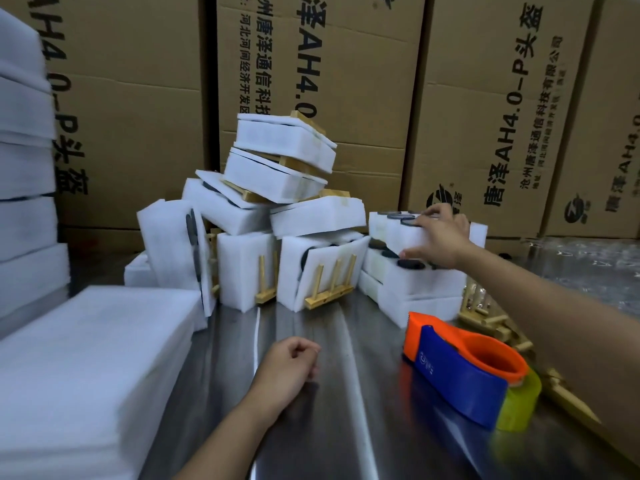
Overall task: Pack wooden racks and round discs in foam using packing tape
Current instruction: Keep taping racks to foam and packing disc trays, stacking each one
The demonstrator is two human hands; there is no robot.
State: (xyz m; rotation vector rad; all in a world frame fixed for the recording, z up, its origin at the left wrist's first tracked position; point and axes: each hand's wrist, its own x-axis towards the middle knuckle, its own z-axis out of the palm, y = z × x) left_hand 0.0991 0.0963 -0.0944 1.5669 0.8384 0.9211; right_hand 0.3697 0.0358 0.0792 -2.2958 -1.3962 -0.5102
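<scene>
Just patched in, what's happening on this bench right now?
A person is packing wooden racks and dark round discs into white foam. The right hand grips a foam block holding discs on top of a short stack at the right. The left hand rests loosely closed on the steel table, holding nothing visible. The orange and blue tape dispenser lies idle near the right forearm. A pile of finished foam bundles leans against cardboard boxes, and spare foam sheets sit at the left.

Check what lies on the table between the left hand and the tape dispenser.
Nothing: in the head view, the stretch of steel table between the loosely closed left hand and the orange-and-blue tape dispenser is bare, showing only reflections.
</scene>
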